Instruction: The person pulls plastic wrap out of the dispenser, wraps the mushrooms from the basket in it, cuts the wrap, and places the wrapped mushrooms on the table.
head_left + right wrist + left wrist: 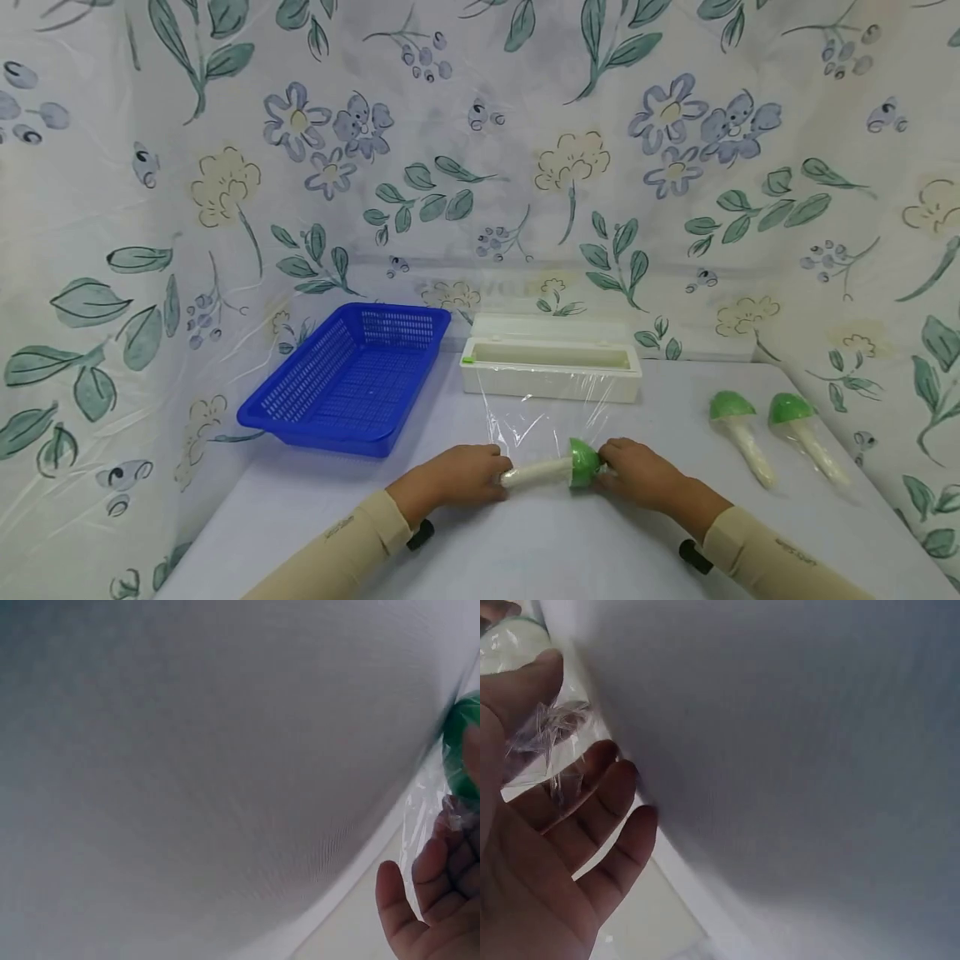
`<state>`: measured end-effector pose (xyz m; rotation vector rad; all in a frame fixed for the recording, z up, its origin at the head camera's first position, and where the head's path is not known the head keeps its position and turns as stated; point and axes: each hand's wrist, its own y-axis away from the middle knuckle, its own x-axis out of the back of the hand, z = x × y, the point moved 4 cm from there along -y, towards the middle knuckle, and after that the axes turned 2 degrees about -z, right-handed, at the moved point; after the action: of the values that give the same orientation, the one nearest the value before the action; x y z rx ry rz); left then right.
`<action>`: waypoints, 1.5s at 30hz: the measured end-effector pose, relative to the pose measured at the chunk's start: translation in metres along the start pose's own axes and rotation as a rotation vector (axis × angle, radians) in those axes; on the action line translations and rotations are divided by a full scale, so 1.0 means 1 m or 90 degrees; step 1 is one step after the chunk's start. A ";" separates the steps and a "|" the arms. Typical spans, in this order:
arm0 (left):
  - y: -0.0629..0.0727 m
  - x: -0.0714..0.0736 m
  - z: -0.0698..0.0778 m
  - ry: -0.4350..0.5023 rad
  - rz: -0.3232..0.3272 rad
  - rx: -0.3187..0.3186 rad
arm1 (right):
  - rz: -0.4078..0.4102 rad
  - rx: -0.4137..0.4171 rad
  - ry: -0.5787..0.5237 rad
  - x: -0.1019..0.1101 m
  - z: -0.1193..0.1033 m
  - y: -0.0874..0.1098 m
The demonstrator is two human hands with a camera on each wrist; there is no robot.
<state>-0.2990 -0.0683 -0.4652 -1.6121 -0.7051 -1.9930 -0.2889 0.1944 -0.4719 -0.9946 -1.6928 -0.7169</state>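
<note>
A toy mushroom (538,473) with a white stem and green cap lies crosswise between my two hands, wrapped in clear cling film. My left hand (468,475) pinches the film at the stem's end. In the left wrist view, crumpled film (551,727) bunches between thumb and fingers. At the cap side, my right hand (641,473) pinches film beside the green cap (457,742), its thumb over the cap in the right wrist view. A sheet of cling film (547,421) stretches from the mushroom back to a white film dispenser box (551,385), whose lid is raised.
A blue plastic basket (337,433) stands at the back left of the white table (570,558). Two more green-capped mushrooms, a left one (742,437) and a right one (810,437), lie at the right. A flower-patterned curtain (480,208) hangs behind.
</note>
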 end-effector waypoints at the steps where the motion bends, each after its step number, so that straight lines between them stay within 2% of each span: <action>1: -0.002 -0.001 -0.004 0.032 0.006 0.005 | 0.000 -0.010 -0.014 -0.001 0.002 -0.001; 4: -0.007 -0.003 -0.016 0.127 0.011 0.022 | -0.008 -0.022 -0.057 -0.003 0.008 -0.005; 6: -0.009 -0.004 -0.023 0.175 0.010 0.041 | -0.012 -0.010 -0.083 -0.003 0.013 -0.009; 10: -0.015 -0.005 -0.033 0.197 0.002 0.064 | -0.011 0.002 -0.122 -0.001 0.023 -0.017; 14: -0.022 -0.001 -0.035 0.237 -0.011 0.088 | -0.003 -0.036 -0.143 -0.001 0.033 -0.026; 18: -0.028 0.003 -0.036 0.266 -0.017 0.165 | 0.004 -0.092 -0.164 -0.001 0.036 -0.034; 22: -0.035 0.001 -0.039 0.210 -0.001 0.251 | 0.024 -0.162 -0.174 -0.003 0.037 -0.043; 24: -0.040 0.001 -0.040 0.161 0.020 0.280 | 0.064 -0.177 -0.165 -0.001 0.035 -0.046; 26: -0.044 0.002 -0.041 0.096 0.050 0.300 | 0.123 -0.167 -0.150 0.003 0.032 -0.047; 28: -0.047 0.003 -0.040 0.015 0.093 0.309 | 0.188 -0.116 -0.109 0.009 0.024 -0.047; 31: -0.052 0.009 -0.035 -0.130 0.177 0.277 | 0.244 -0.007 -0.005 0.016 0.011 -0.047; 33: -0.055 0.015 -0.028 -0.207 0.234 0.222 | 0.247 0.053 0.076 0.018 0.003 -0.047; 35: -0.057 0.018 -0.021 -0.253 0.260 0.153 | 0.224 0.073 0.140 0.018 -0.001 -0.048; 37: -0.059 0.021 -0.017 -0.276 0.254 0.094 | 0.195 0.064 0.167 0.017 -0.003 -0.049; 39: -0.061 0.021 -0.016 -0.282 0.222 0.058 | 0.163 0.039 0.162 0.015 -0.004 -0.051; 42: -0.064 0.020 -0.020 -0.296 0.180 0.037 | 0.134 -0.001 0.118 0.013 -0.006 -0.054; 45: -0.068 0.021 -0.025 -0.294 0.162 0.014 | 0.113 -0.043 0.086 0.010 -0.006 -0.058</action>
<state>-0.3659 -0.0347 -0.4556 -2.0588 -0.6382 -1.4428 -0.3383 0.1638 -0.4601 -1.1041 -1.4520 -0.7115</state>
